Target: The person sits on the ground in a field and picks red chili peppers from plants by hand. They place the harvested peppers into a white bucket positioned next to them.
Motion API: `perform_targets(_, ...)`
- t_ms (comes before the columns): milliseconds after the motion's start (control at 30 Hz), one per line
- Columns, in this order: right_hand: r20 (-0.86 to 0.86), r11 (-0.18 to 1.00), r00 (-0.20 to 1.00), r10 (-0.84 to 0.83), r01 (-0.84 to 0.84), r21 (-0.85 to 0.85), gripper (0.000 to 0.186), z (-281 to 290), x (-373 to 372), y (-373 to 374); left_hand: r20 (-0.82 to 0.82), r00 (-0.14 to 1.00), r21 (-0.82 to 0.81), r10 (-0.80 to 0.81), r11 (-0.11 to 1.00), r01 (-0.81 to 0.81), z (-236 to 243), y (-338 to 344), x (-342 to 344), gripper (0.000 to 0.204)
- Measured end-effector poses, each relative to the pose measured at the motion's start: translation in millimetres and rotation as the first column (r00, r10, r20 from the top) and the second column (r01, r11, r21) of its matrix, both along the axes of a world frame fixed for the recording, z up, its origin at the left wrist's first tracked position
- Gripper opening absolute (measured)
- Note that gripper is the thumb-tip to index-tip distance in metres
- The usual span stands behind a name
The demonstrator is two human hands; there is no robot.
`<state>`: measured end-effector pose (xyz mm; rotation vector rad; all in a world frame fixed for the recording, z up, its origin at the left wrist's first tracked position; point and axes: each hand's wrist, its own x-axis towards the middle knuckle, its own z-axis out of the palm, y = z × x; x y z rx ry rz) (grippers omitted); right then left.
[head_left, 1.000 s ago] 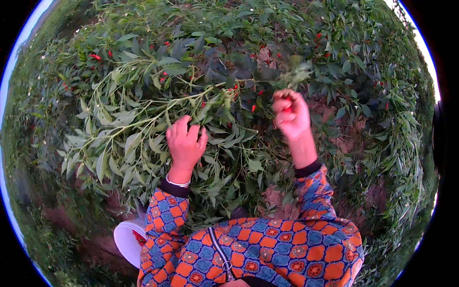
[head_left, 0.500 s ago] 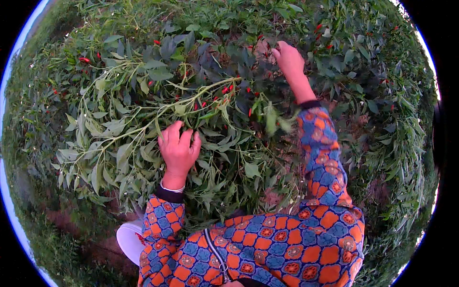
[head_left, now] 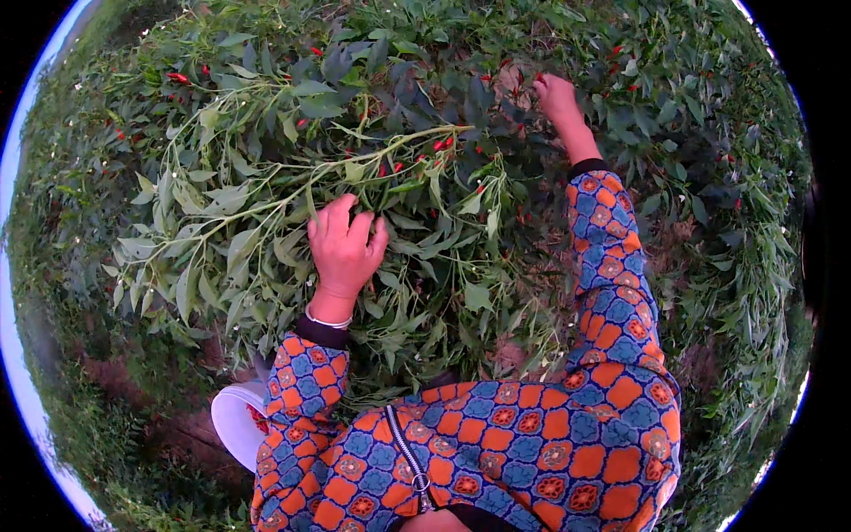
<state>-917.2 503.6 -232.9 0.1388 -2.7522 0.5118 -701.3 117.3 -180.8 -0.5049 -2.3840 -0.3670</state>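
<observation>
A chili plant's leafy branch (head_left: 266,211), its pale leaf undersides showing, leans across the foliage at centre left. My left hand (head_left: 344,253) rests against it with fingers spread and slightly bent; leaves partly cover the fingertips. Small red chili peppers (head_left: 439,144) hang along the upper stem, right of that hand. Farther off at the upper right, my right hand (head_left: 562,102) is closed in a pinch. A red chili pepper (head_left: 539,78) shows at its fingertips, among dark leaves.
A white bucket (head_left: 232,426) with red chili peppers inside stands at lower left, beside my left sleeve. Dense chili plants surround me, with more red peppers (head_left: 178,78) at the upper left. Bare soil (head_left: 510,355) shows between the plants.
My right hand has moved slightly right and closed in on a red chili pepper. The view has shifted a little; my left hand stays by the branch.
</observation>
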Motion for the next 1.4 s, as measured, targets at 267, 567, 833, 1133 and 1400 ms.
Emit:
perform_targets(267,-0.159,-0.558,0.843,0.514,0.189,-0.808,0.012,68,95,-91,-0.023,1.0,0.029,-0.015,0.999,0.015,-9,-9,3,0.016)
perform_targets(567,0.288,0.737,0.829,0.48,-0.559,0.381,0.014,82,108,-164,-0.025,0.979,0.057,-0.201,0.978,0.202,-18,-16,14,0.013)
perform_targets(833,0.355,0.6,0.798,0.487,-0.601,0.528,0.013,73,111,-179,-0.04,0.979,0.049,-0.201,0.978,0.202,-30,-19,15,0.013)
perform_targets(1133,0.214,0.829,0.828,0.518,-0.424,-0.365,0.024,50,111,-147,0.004,0.977,0.051,-0.214,0.976,0.214,-32,-18,14,0.012)
perform_targets(1400,0.276,0.782,0.764,0.583,-0.436,-0.445,0.026,82,135,-171,-0.047,0.975,0.02,-0.216,0.976,0.218,-31,-18,13,0.012)
